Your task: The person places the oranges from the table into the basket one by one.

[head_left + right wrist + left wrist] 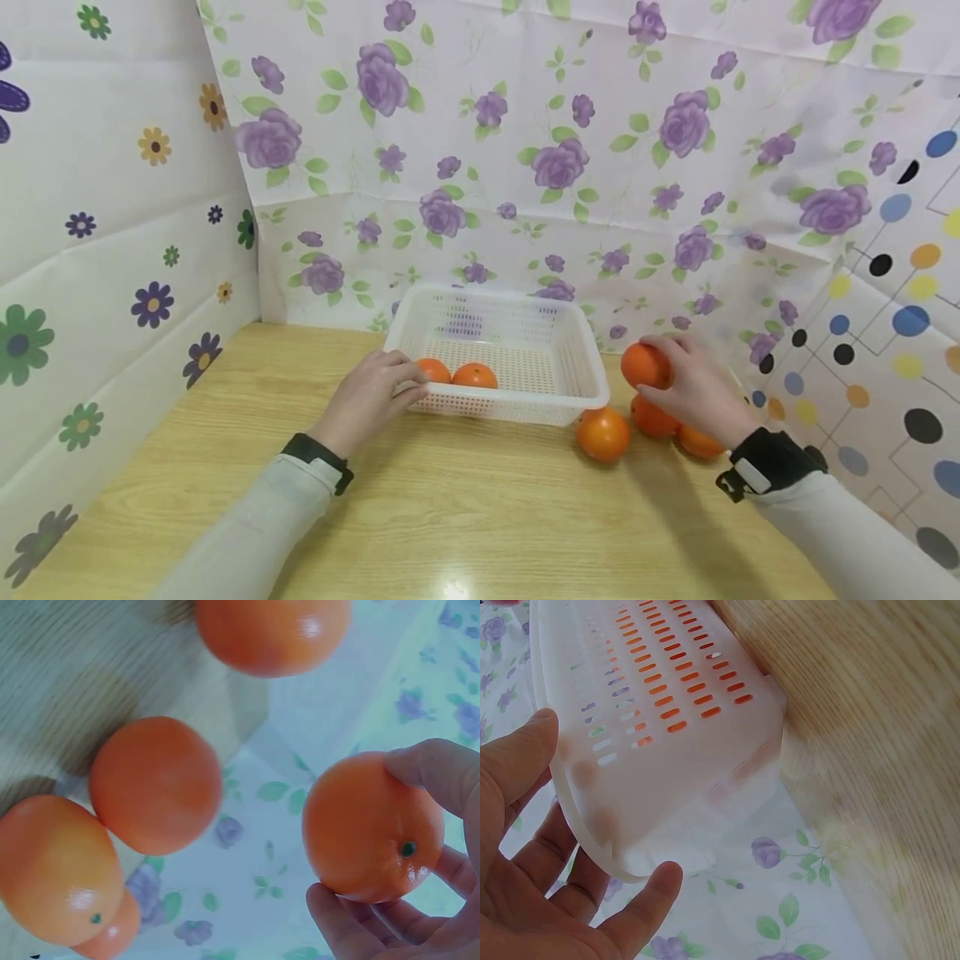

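A white perforated plastic basket (551,403) sits on the table with two oranges (474,376) along its near side. My left hand (375,392) holds the basket's near left corner, thumb and fingers around the rim (562,776). To the right of the basket, my right hand (697,387) grips an orange (367,825) between thumb and fingers, raised above the other fruit. Below it lie a loose orange (603,434) by the basket's right corner and more oranges (156,785), some partly hidden by the right hand in the head view.
The wooden table (450,508) meets a flower-printed cloth (480,200) hung behind the basket. A cloth with coloured dots (862,396) stands close beyond the right hand, and another printed cloth (112,267) borders the left side.
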